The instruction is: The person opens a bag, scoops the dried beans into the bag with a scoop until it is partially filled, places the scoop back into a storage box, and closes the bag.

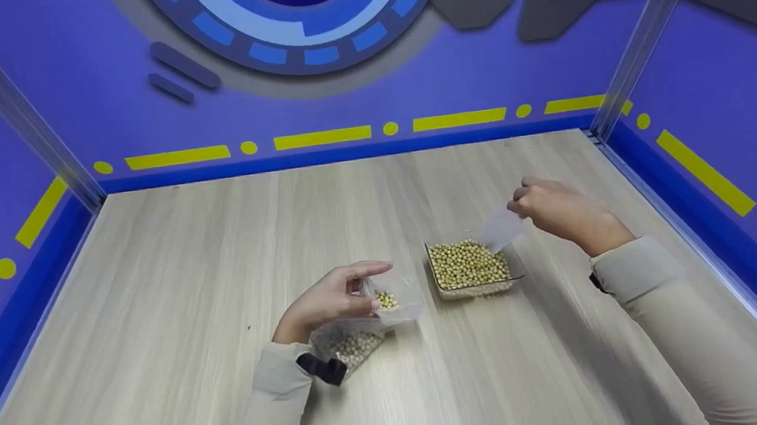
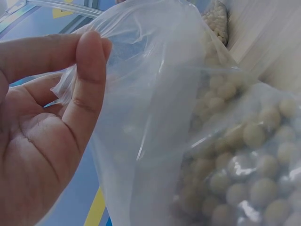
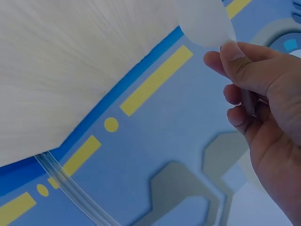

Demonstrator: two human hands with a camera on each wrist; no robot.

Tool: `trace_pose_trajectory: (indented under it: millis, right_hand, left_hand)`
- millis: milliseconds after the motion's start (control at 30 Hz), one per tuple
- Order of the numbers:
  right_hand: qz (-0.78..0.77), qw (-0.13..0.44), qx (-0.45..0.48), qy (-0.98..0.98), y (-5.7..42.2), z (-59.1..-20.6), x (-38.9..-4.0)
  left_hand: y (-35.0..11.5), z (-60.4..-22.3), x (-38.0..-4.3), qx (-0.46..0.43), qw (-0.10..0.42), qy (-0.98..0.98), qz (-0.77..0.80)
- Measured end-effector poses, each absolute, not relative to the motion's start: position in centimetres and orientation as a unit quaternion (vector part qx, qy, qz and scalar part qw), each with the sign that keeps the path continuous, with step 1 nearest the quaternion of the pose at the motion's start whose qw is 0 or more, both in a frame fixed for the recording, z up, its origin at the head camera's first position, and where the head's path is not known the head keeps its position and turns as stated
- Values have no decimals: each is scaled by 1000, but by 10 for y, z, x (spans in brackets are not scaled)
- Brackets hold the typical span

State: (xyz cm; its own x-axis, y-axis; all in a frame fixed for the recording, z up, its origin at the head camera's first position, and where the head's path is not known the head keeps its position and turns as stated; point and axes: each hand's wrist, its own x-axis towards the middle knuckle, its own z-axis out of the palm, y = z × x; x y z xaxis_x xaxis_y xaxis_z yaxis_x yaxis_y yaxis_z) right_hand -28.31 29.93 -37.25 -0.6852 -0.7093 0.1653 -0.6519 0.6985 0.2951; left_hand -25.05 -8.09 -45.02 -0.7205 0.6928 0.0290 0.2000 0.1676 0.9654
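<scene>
From where I stand, the job looks like scooping soybeans (image 1: 469,264), or something very like them, between a clear square glass dish (image 1: 513,260) and a clear plastic bag (image 1: 408,300). The right hand (image 1: 560,214) grasps the handle of a translucent plastic scoop (image 1: 502,228) in curled fingers, its blade dipping toward the far right corner of the dish; whether the tip touches the beans, I cannot tell. The left hand (image 1: 335,298) pinches the edge of the bag near its mouth between thumb and fingers.

I can't be sure whether the beans are going into the dish or coming out of it. Either way, the next move seems to call for keeping the bag's mouth spread and the scoop level whenever it carries a load, since round beans would roll off easily.

The bag lies slanted on the pale wood-grain worktop, to the left of the dish and apart from it. Its film is thin, creased and shiny, with beans gathered at the lower end and a few showing inside the mouth. The dish is well filled with pale yellow, smooth, round beans, heaped toward its left side.
</scene>
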Motion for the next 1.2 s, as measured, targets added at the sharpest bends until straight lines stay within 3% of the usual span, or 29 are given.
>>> trace_pose_trajectory:
  millis: [600,1200]
  right_hand:
    - [50,54,376,-924,311,-400,-300]
    - [114,52,386,-914,307,-422,-299]
  left_hand:
    - [-81,-450,-251,305,223,730,569]
    - [-81,-452,-251,302,227,728,572]
